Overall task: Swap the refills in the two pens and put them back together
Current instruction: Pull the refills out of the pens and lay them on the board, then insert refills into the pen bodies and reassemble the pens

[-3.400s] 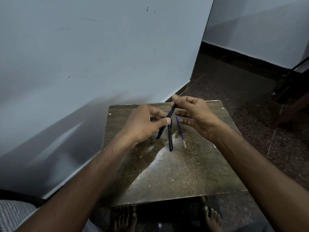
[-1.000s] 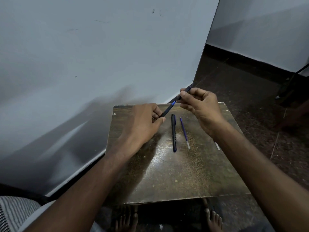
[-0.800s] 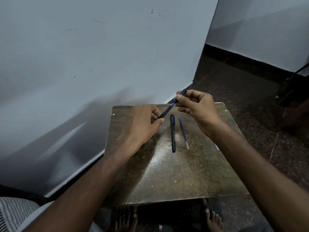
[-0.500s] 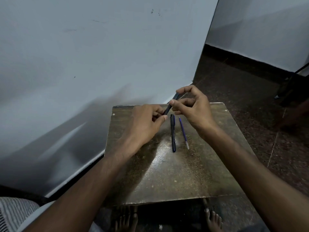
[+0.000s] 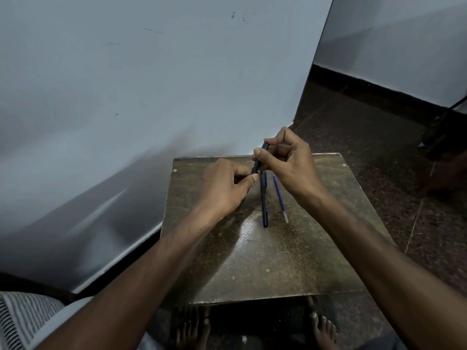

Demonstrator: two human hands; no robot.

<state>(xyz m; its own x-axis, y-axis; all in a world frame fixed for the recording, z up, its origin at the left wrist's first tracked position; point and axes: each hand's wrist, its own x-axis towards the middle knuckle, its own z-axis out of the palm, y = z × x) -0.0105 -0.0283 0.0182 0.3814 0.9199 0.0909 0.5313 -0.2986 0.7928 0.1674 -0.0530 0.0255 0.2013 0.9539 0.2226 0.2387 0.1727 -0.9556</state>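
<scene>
A dark pen (image 5: 260, 157) is held tilted above the far part of the small table (image 5: 265, 261). My left hand (image 5: 225, 188) pinches its lower end. My right hand (image 5: 288, 165) grips its upper end between thumb and fingers. No gap or refill shows between the two halves. A second dark pen (image 5: 264, 200) lies flat on the table just below my hands. To its right lies a loose blue refill (image 5: 280, 198) with a pale tip toward me.
A pale wall (image 5: 151, 84) stands close on the left and behind the table. Dark speckled floor (image 5: 379, 137) spreads to the right. My bare feet (image 5: 323, 329) show under the near table edge. A dark object (image 5: 444, 137) stands at far right.
The held pen's two halves were apart with blue refill showing between them; my right hand has slid down toward my left, and the halves now meet. The lying pen and refill stayed put.
</scene>
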